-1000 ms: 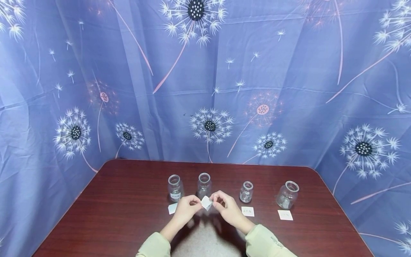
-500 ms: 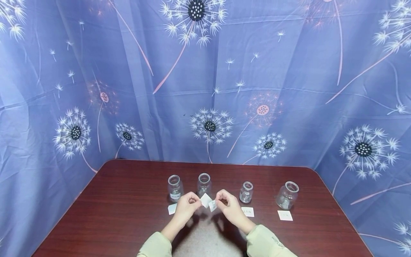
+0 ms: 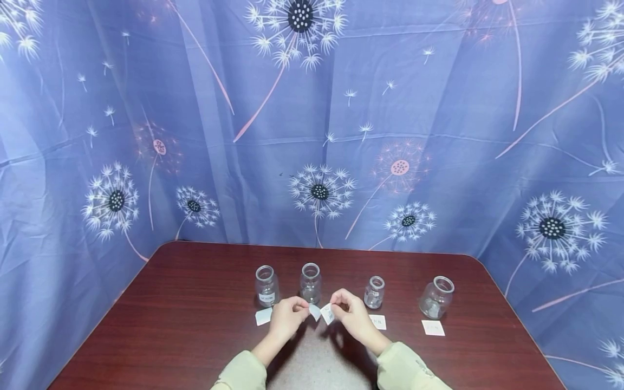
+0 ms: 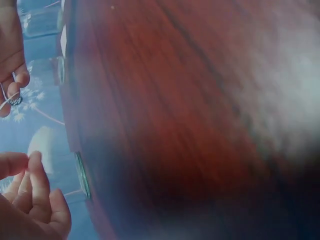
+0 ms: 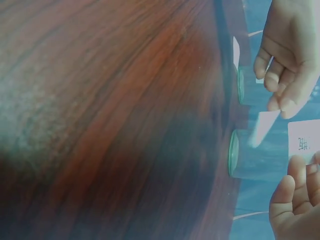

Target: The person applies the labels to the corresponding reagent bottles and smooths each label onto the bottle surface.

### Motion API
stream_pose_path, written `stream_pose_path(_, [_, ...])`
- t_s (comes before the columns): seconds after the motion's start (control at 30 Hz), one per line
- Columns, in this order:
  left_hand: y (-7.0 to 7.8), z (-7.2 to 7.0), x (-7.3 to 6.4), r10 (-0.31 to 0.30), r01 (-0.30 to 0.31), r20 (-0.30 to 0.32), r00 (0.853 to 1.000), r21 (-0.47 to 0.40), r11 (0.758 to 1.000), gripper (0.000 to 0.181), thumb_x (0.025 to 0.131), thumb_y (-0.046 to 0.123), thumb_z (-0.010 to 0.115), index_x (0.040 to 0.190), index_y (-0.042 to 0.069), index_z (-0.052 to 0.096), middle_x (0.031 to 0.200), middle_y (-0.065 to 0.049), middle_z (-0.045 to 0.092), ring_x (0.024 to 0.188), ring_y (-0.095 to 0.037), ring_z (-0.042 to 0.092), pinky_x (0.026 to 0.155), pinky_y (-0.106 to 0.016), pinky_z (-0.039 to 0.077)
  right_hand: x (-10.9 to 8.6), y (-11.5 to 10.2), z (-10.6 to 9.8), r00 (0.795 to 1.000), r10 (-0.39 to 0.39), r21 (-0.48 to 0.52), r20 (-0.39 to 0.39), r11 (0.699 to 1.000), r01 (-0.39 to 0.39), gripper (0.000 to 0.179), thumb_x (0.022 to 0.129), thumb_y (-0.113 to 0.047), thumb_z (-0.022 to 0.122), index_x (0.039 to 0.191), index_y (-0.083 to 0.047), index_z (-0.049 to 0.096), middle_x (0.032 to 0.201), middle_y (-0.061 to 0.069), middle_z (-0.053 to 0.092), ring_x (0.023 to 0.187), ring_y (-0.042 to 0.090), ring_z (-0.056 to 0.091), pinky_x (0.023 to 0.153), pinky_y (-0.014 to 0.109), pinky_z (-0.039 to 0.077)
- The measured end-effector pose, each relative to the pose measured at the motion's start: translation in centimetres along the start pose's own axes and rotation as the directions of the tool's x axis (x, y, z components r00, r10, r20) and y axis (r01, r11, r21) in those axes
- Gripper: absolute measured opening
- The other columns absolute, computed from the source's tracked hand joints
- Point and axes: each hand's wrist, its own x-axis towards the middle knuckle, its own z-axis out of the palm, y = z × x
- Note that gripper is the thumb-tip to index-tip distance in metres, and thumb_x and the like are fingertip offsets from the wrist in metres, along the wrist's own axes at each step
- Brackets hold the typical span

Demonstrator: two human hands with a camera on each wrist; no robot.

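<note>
Over the front middle of the table, both hands hold small white papers apart from each other. My left hand [image 3: 285, 320] pinches a white slip [image 3: 314, 312] between thumb and fingertips; it looks blank in the right wrist view, where the slip [image 5: 264, 127] tilts downward. Pinched in my right hand [image 3: 355, 320] is a white label [image 3: 327, 313]. Handwriting shows on this label [image 5: 302, 140] in the right wrist view. Just behind the papers stands a glass jar [image 3: 310, 287] without a lid. Further left, another open jar [image 3: 266, 284] bears a white label on its front.
A small open jar [image 3: 374, 292] and a wider jar [image 3: 437, 297] stand to the right, with white written cards [image 3: 433, 327] in front. One more white paper [image 3: 263, 316] lies before the left jar. A dandelion-print curtain [image 3: 312, 119] hangs around the dark red table [image 3: 170, 325].
The two papers, together a second ago, have come apart. My right hand moved right with the written label, and the slip in my left hand has tipped downward.
</note>
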Motion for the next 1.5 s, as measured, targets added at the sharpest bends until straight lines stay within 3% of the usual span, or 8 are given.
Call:
stream_pose_path(0.17, [-0.2,-0.1,-0.2,0.069,-0.073,0.032,0.997,0.171,0.983,0.003,0.069,0.015,0.066,0.068,0.013,0.064,0.061,0.006,0.064,0.053,-0.003,0.053,0.052,-0.020,0.038,0.0,0.1,-0.1,0.999,0.051,0.010,0.015,0.999,-0.051,0.006,0.076,0.012,0.051,0.079,0.007,0.051,0.068,0.021,0.054,0.054,0.001,0.043,0.051,0.014,0.037])
stream_pose_path(0.33, [-0.3,-0.4,-0.6,0.109,-0.132,0.090,0.990,0.314,0.940,0.003,0.069,0.016,0.065,0.066,0.015,0.064,0.060,0.007,0.063,0.052,-0.003,0.053,0.049,-0.021,0.037,-0.1,0.2,-0.2,0.997,0.074,0.009,0.022,0.997,-0.074,0.006,0.076,0.012,0.051,0.079,0.007,0.051,0.067,0.021,0.053,0.052,0.002,0.042,0.050,0.014,0.036])
stream_pose_path(0.7, [-0.5,-0.4,-1.0,0.060,-0.144,0.211,0.976,0.409,0.901,0.005,0.066,0.021,0.066,0.065,0.021,0.061,0.054,0.011,0.053,0.049,-0.006,0.045,0.042,-0.024,0.032,-0.1,0.4,-0.3,0.996,0.063,-0.003,0.063,0.998,-0.063,0.005,0.077,0.011,0.050,0.080,0.007,0.051,0.065,0.021,0.052,0.052,0.002,0.043,0.050,0.015,0.036])
stream_pose_path(0.83, [-0.3,-0.7,-0.5,0.087,-0.153,0.194,0.977,0.357,0.921,0.002,0.070,0.021,0.064,0.070,0.019,0.063,0.057,0.010,0.057,0.050,-0.006,0.048,0.043,-0.024,0.033,-0.1,0.5,-0.3,0.996,0.043,-0.018,0.078,0.999,-0.042,0.005,0.077,0.011,0.050,0.080,0.007,0.051,0.063,0.021,0.051,0.052,0.002,0.042,0.050,0.015,0.036])
stream_pose_path(1.03, [0.3,-0.7,0.5,0.204,-0.218,0.106,0.973,0.148,0.965,0.008,0.079,0.020,0.061,0.081,0.015,0.066,0.071,0.006,0.066,0.062,-0.003,0.055,0.055,-0.019,0.039,-0.2,0.4,-0.3,0.994,0.022,-0.039,0.105,0.999,-0.018,0.006,0.075,0.012,0.050,0.080,0.008,0.051,0.063,0.024,0.050,0.051,0.000,0.040,0.049,0.014,0.034])
stream_pose_path(1.2, [0.8,-0.3,0.3,0.221,-0.227,0.151,0.964,0.030,0.973,0.010,0.081,0.021,0.061,0.084,0.013,0.066,0.077,0.004,0.068,0.065,-0.001,0.056,0.058,-0.017,0.041,-0.3,0.0,-0.1,0.994,-0.012,-0.091,0.112,0.996,0.023,0.007,0.074,0.012,0.052,0.078,0.006,0.053,0.066,0.022,0.054,0.054,0.002,0.042,0.050,0.014,0.035])
stream_pose_path(1.4, [1.1,-0.2,-0.1,0.253,-0.254,0.225,0.941,-0.025,0.967,0.007,0.076,0.015,0.065,0.081,0.010,0.065,0.070,0.001,0.066,0.060,0.000,0.053,0.056,-0.016,0.041,-0.4,-0.5,0.0,0.993,-0.021,-0.134,0.113,0.990,0.037,0.007,0.073,0.010,0.055,0.077,0.004,0.055,0.070,0.020,0.059,0.060,0.004,0.047,0.056,0.018,0.039])
stream_pose_path(1.5, [1.1,-0.2,-0.2,0.245,-0.243,0.223,0.943,-0.040,0.969,0.004,0.075,0.012,0.065,0.077,0.009,0.063,0.069,0.001,0.065,0.060,0.000,0.053,0.057,-0.016,0.041,-0.5,-0.7,-0.1,0.995,-0.018,-0.140,0.096,0.990,0.031,0.007,0.073,0.009,0.056,0.079,0.005,0.057,0.074,0.021,0.061,0.061,0.004,0.048,0.057,0.018,0.041])
